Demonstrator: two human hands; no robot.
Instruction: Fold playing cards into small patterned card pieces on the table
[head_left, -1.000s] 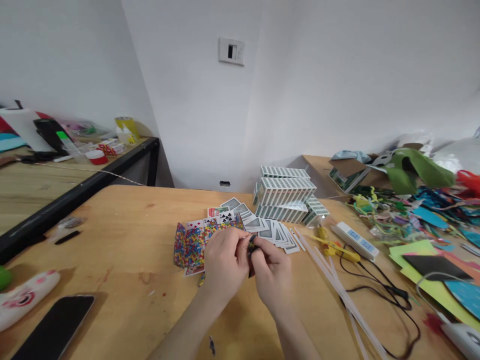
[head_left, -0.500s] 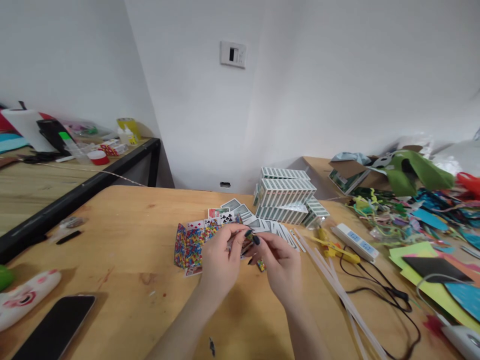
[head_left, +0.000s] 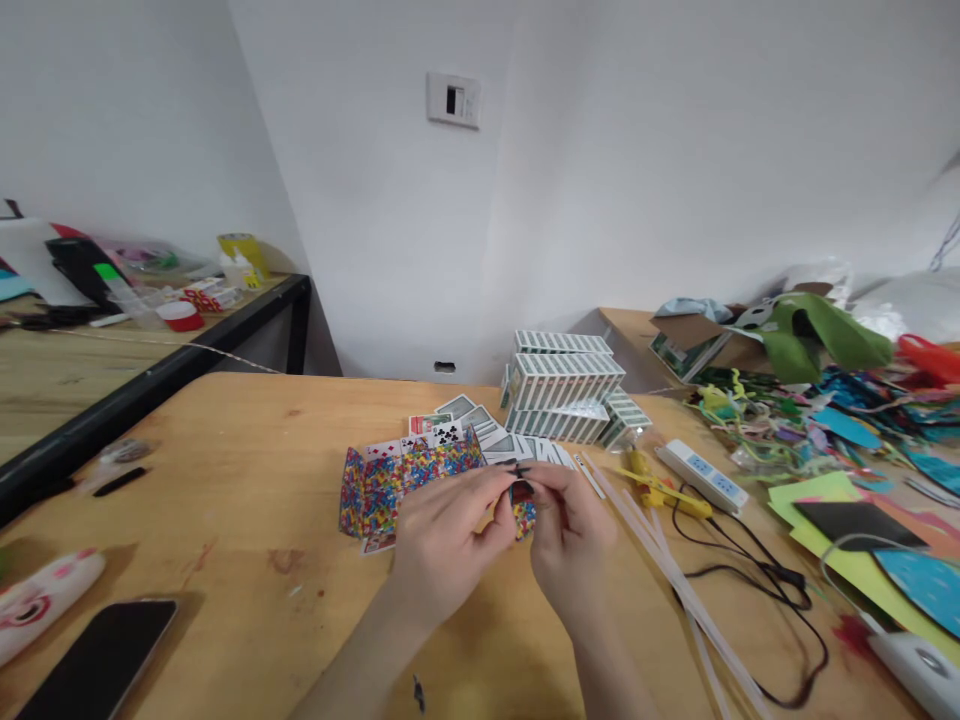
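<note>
My left hand (head_left: 446, 535) and my right hand (head_left: 571, 530) meet above the table, fingertips pinched together at one spot. Something small sits between them, mostly covered by the fingers; its kind cannot be made out. Just behind my left hand stands a folded piece with a multicoloured speckled surface (head_left: 375, 490), with playing cards (head_left: 448, 433) showing along its top edge. A small speckled bit (head_left: 524, 521) shows between the hands. Behind my right hand, face-down playing cards (head_left: 525, 447) lie fanned out.
Striped card boxes (head_left: 568, 380) are stacked at the back. On the right are a yellow glue gun (head_left: 660, 492), glue sticks (head_left: 675, 580), a power strip (head_left: 703, 476), a black cable (head_left: 750, 575) and coloured sheets (head_left: 817, 490). A phone (head_left: 105, 660) lies front left.
The view has shifted slightly, so the surroundings sit a little further left. My hands stay together, with the left fingers now more folded over the small thing.
</note>
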